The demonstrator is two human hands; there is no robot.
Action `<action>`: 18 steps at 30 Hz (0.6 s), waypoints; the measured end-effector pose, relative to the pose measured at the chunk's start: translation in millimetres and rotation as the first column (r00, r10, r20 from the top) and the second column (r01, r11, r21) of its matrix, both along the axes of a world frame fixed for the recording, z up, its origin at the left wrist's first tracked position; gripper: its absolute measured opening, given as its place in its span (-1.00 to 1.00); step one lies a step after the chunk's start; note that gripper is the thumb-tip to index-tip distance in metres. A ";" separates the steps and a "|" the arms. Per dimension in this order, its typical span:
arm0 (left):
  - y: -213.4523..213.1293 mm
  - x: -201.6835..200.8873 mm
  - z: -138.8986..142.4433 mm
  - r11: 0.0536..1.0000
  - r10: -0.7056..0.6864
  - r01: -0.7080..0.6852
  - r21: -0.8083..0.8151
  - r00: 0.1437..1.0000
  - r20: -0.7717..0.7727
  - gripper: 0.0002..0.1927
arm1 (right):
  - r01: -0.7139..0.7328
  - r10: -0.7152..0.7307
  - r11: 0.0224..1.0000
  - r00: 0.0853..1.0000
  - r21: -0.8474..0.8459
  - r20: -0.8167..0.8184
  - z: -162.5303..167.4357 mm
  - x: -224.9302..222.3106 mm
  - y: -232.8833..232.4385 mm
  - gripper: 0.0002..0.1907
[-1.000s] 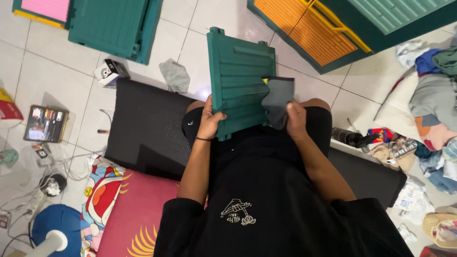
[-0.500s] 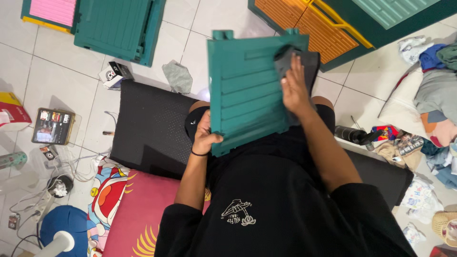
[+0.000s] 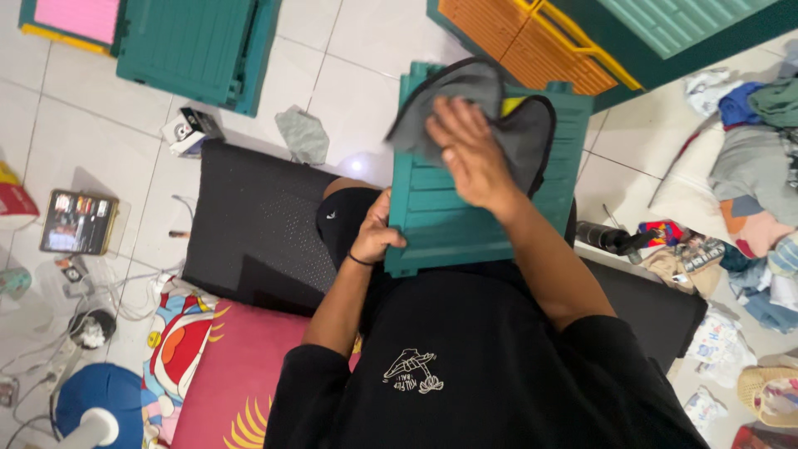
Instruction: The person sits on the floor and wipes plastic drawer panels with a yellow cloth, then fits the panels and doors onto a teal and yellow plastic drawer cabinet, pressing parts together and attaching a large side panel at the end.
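Resting on the person's lap, the green slatted panel [image 3: 465, 208] is gripped at its left edge by the left hand [image 3: 376, 237]. On its upper part, the right hand [image 3: 470, 154] lies flat, pressing a grey cloth [image 3: 449, 96]. White floor tiles [image 3: 366, 50] lie beyond its top edge.

Under the right hand [image 3: 470, 154], soft grey cloth [image 3: 465, 100], matt; beneath it a ribbed teal plastic panel [image 3: 465, 220], smooth; beyond, glossy floor tiles [image 3: 366, 41].
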State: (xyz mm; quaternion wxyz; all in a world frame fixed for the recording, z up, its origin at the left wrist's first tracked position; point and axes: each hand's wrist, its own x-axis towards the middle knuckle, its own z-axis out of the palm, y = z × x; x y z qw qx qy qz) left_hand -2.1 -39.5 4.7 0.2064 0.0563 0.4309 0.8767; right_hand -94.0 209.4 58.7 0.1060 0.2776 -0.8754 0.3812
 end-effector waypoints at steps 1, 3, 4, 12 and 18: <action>1.0 5.1 -2.8 1.000 0.014 -0.014 -0.005 0.999 0.033 -0.09 | 0.045 -0.046 0.999 0.999 -0.010 -0.011 -3.9 -7.2 14.4 -0.60; -1.4 11.3 -7.0 1.000 0.029 -0.028 -0.004 0.997 0.075 -0.03 | 0.215 -0.216 0.976 0.976 -0.013 -0.038 -15.0 -23.2 47.8 -0.54; -5.3 14.2 -7.4 1.000 0.028 -0.028 0.004 0.996 0.089 -0.01 | 0.296 -0.292 0.954 0.954 0.048 -0.071 -18.6 -29.8 68.8 -0.57; -29.7 -6.2 6.8 0.975 -0.145 0.150 -0.163 0.989 0.039 0.11 | 0.277 -0.272 0.960 0.957 0.036 -0.097 3.0 -50.4 103.9 -0.88; -28.9 -44.2 32.8 0.940 -0.108 0.019 -0.341 0.963 -0.246 -0.30 | 0.233 -0.227 0.972 0.968 0.042 -0.105 45.6 -42.8 60.8 -0.82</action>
